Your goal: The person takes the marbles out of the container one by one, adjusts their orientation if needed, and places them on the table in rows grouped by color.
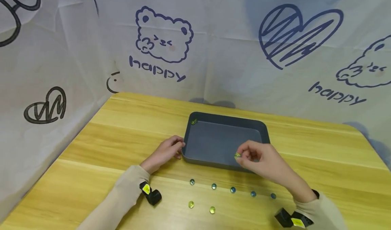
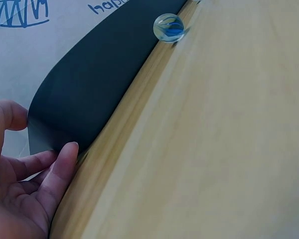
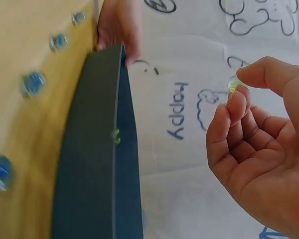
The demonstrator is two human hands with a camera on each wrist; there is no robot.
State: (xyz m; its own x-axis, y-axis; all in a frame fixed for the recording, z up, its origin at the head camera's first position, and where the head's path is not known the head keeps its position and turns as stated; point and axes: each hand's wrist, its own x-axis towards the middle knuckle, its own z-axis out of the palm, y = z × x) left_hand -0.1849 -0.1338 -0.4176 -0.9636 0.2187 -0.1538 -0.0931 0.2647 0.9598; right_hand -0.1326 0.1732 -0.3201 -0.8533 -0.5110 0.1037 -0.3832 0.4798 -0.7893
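Observation:
A dark grey rectangular tray (image 1: 226, 131) lies on the wooden table. Its left side is held by my left hand (image 1: 163, 153), with the fingers around the corner and wall in the left wrist view. Above the tray's near right part, my right hand (image 1: 265, 162) pinches a yellow-green glass marble (image 3: 234, 84) between thumb and index finger. Inside the tray's far left corner sit green marbles (image 1: 193, 121). On the table before the tray, a row of several blue marbles (image 1: 233, 190) is spread out. Two yellow-green marbles, one on the left (image 1: 191, 204) and one on the right (image 1: 212, 210), lie nearer.
White cloth (image 1: 213, 53) with drawn bears, hearts and words hangs behind the table and along its left. The wooden tabletop (image 1: 131, 135) extends around the tray on all sides. A black camera is strapped to each wrist.

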